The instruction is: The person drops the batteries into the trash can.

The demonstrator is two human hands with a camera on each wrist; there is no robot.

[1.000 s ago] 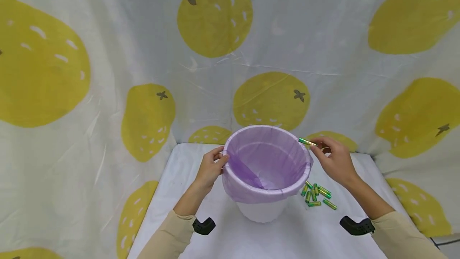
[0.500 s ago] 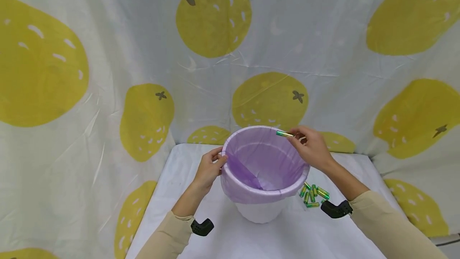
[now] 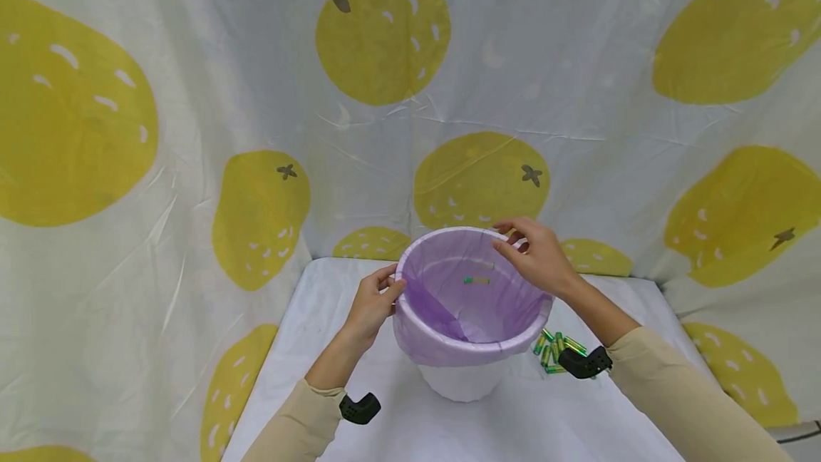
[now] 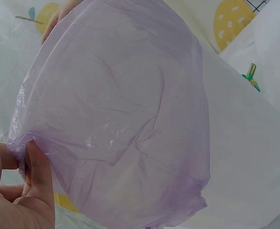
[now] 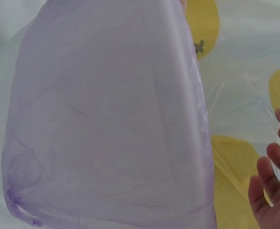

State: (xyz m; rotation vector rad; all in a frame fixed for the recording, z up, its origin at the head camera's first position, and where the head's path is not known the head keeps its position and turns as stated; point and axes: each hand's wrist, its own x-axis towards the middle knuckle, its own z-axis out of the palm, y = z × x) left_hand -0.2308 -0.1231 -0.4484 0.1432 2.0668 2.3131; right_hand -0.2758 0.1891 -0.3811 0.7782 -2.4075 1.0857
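Note:
A white trash can point(image 3: 465, 382) stands upright on the table, lined with a thin purple trash bag point(image 3: 442, 353) folded over its rim. My left hand point(image 3: 370, 305) pinches the bag-covered rim on the left side, as the left wrist view also shows. Above the can's right rear rim is my right hand point(image 3: 540, 257), its fingers apart and holding nothing; the right wrist view shows those fingers loosely bent. Inside the can's opening, below the right fingertips, a green and gold battery point(image 3: 477, 280) is in the air, slightly blurred.
Several more green batteries point(image 3: 553, 352) lie in a cluster on the white tabletop point(image 3: 333, 362) right of the can, partly hidden by the right wrist's black camera point(image 3: 585, 362). A fruit-printed curtain point(image 3: 359, 162) hangs behind the table.
My right hand has moved left from beside the can to over its rim and let go of the battery, which has dropped into the opening. The left hand stays on the rim.

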